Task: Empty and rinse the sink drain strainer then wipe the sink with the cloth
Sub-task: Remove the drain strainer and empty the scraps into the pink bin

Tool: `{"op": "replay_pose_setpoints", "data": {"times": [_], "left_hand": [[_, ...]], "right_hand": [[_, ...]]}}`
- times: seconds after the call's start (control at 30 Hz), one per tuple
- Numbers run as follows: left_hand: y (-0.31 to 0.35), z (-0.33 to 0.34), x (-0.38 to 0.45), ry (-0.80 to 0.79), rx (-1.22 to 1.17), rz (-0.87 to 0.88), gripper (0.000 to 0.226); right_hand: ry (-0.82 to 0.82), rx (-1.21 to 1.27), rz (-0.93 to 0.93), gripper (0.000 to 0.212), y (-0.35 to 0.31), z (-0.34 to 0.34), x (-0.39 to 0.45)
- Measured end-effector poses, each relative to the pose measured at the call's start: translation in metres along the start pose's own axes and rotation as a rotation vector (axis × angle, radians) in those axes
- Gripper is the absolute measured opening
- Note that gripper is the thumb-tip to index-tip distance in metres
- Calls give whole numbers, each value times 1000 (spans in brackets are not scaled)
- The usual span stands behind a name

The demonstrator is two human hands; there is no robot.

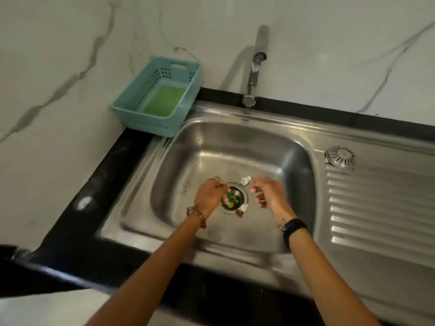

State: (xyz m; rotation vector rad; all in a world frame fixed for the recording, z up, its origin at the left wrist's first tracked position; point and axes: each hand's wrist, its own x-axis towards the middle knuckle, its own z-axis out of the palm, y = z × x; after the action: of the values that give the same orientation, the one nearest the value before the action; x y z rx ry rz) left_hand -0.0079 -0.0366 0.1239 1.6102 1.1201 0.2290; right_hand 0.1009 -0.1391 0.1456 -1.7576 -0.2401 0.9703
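The steel sink (188,161) has its drain strainer (234,198) in the middle of the basin, holding green and red food scraps. White scraps lie at its far rim (246,181) and near rim (242,209). My left hand (208,196) is over the strainer's left edge, back upward, fingers bent down at the rim; whether they grip it is hidden. My right hand (268,194) hovers just right of the drain with fingers loosely curled and nothing in it, its fingertips close to the far white scrap. A green cloth (164,100) lies in a blue basket (134,107).
The blue basket stands on the black counter (98,184) at the sink's back left corner. A chrome tap (255,67) rises behind the basin, with no water running. A round perforated metal cover (340,156) lies on the ribbed drainboard (381,208) at right.
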Motion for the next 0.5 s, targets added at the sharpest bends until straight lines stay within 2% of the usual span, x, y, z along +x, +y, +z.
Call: {"op": "replay_pose_setpoints", "data": {"times": [0.1, 0.17, 0.23, 0.33, 0.5], "left_hand": [[-24, 15, 59, -13, 474, 94, 24], [-40, 29, 88, -119, 795, 205, 26], [-57, 41, 106, -251, 1059, 325, 27], [-74, 53, 125, -353, 1260, 379, 33], [-85, 55, 130, -377, 1407, 422, 36]], "right_hand": [[30, -149, 88, 7, 29, -6, 54], [10, -278, 143, 7, 51, -2, 83], [-58, -555, 171, 23, 70, 7, 99], [-114, -898, 144, 48, 93, 23, 106], [-82, -943, 103, 48, 108, 29, 109]]}}
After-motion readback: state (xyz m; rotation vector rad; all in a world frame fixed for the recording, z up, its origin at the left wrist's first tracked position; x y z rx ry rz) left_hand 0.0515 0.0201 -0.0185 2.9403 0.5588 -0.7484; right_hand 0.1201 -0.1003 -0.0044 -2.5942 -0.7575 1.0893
